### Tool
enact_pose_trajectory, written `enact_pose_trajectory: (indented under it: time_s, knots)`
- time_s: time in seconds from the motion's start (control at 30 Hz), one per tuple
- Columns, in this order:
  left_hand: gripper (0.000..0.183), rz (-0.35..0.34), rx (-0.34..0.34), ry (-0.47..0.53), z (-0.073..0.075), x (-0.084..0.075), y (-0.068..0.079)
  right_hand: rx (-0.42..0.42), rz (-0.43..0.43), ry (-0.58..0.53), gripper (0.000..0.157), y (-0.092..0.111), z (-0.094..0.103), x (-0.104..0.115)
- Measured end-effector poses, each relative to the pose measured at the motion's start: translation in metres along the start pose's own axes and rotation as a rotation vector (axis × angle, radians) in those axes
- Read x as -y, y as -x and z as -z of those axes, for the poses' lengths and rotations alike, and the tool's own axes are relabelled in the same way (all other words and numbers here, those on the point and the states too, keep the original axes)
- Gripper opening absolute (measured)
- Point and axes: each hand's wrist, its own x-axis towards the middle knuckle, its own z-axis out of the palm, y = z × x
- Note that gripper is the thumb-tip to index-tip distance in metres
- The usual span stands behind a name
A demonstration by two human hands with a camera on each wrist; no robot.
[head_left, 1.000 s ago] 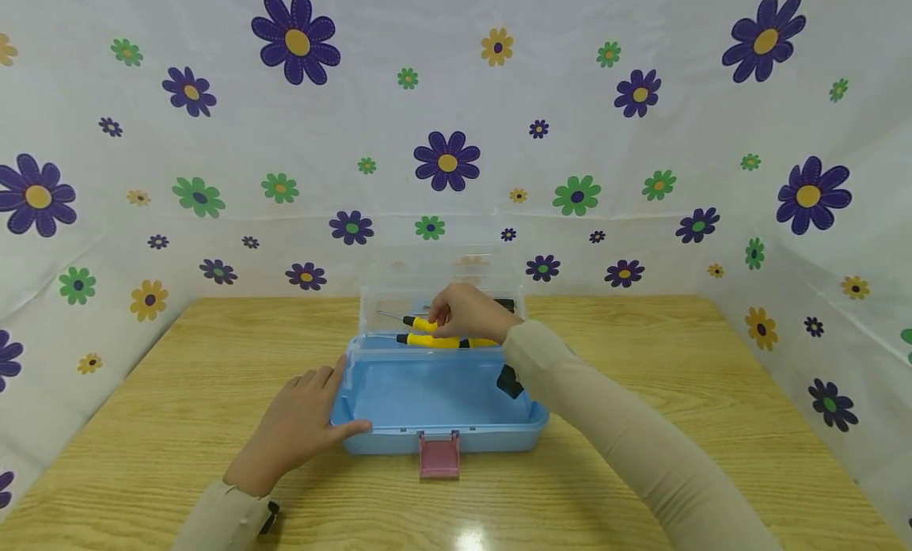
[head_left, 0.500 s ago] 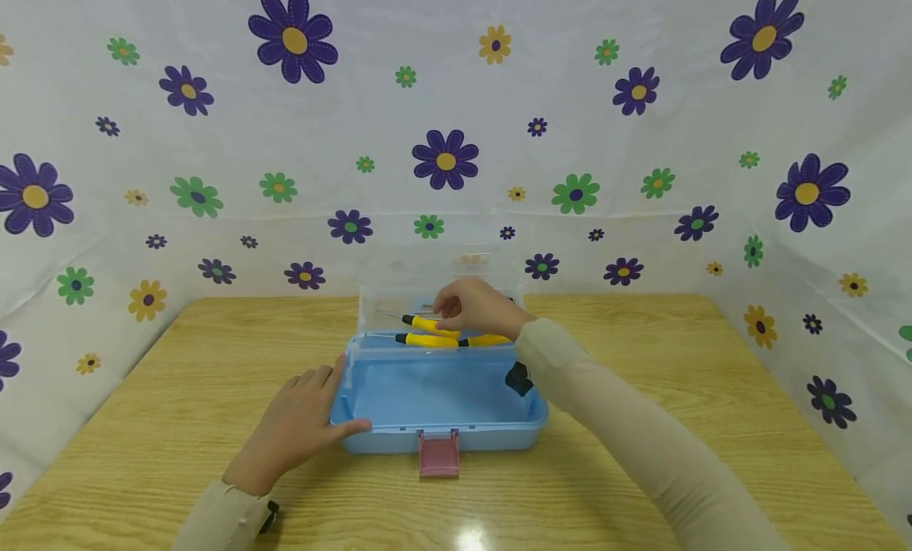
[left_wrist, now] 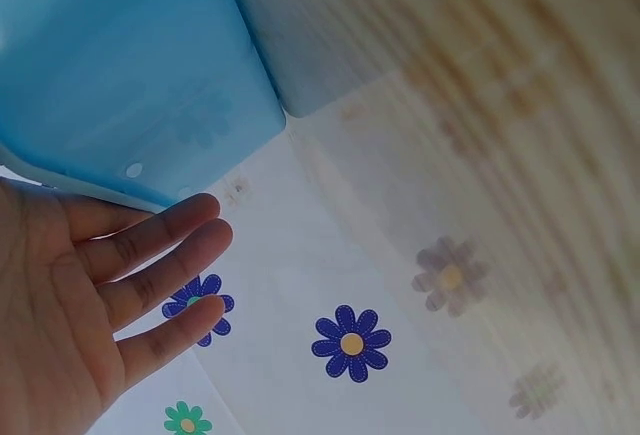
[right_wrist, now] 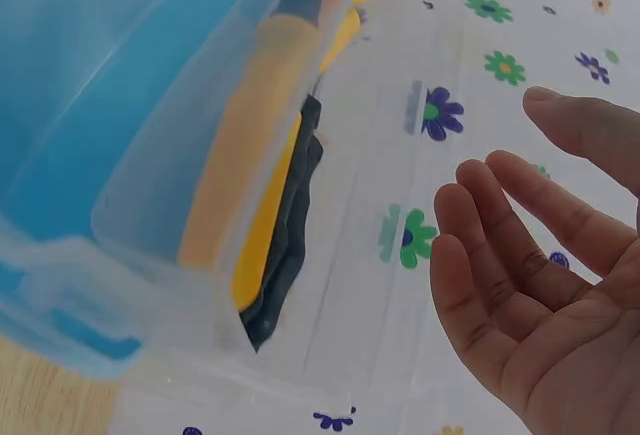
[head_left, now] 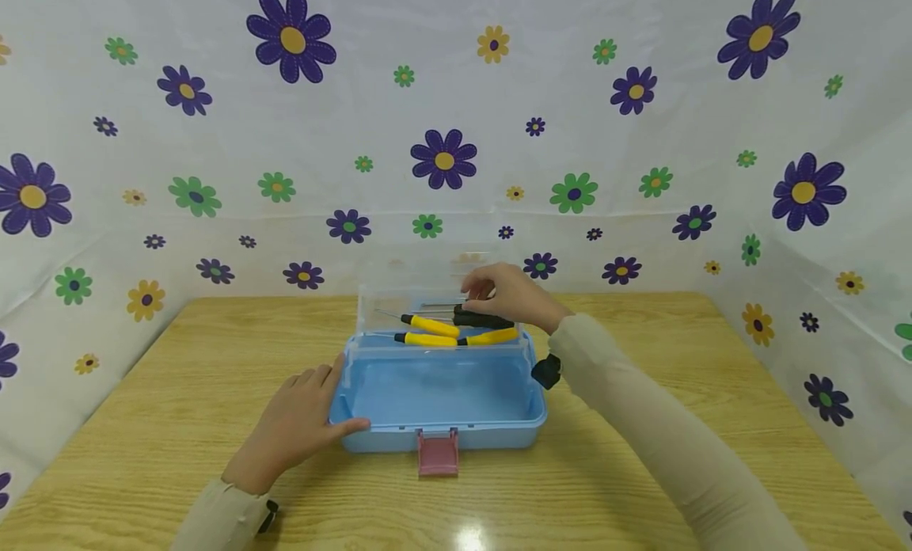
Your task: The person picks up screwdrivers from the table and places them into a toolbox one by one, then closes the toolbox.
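A light blue toolbox (head_left: 470, 437) stands on the table with its clear lid raised. Behind its bare bottom compartment, a clear tray (head_left: 370, 350) holds screwdrivers, some with yellow handles (head_left: 430, 325) and some with black handles (head_left: 480, 320). My left hand (head_left: 295, 424) rests at the box's left end, thumb on the front rim; in the left wrist view its fingers (left_wrist: 160, 280) are nearly straight beside the blue wall. My right hand (head_left: 513, 294) hovers above the black handles at the tray's right end. The right wrist view shows that hand (right_wrist: 545, 275) with fingers loosely bent, holding nothing.
A pink latch (head_left: 438, 454) hangs down at the box's front. The wooden table (head_left: 214, 353) surrounds the box. A white flowered cloth (head_left: 385, 108) stands behind and at both sides.
My right hand has let go of a yellow-handled screwdriver, which now lies in the tray, and has moved up and right. The black handles have come into sight. My left hand has stayed put.
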Motion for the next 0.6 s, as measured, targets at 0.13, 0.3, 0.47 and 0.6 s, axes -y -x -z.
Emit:
enact_pose_trajectory:
  time_s: [0.13, 0.3, 0.47, 0.6]
  knots:
    - [0.103, -0.002, 0.006, 0.006, 0.001, 0.001, 0.0, -0.034, -0.009, -0.006, 0.027, 0.008, 0.01, -0.005]
    - [0.099, -0.017, 0.01, 0.001, 0.005, 0.003, -0.002, -0.104, -0.024, -0.002, 0.026, 0.018, 0.021, -0.015]
    - [0.087, -0.054, -0.011, -0.023, 0.014, 0.008, -0.007, -0.181, -0.059, -0.029, 0.024, 0.025, 0.03, -0.029]
    - [0.076, -0.065, -0.033, 0.025, 0.021, 0.017, -0.016, -0.228, -0.105, -0.083, 0.025, 0.028, 0.034, -0.042]
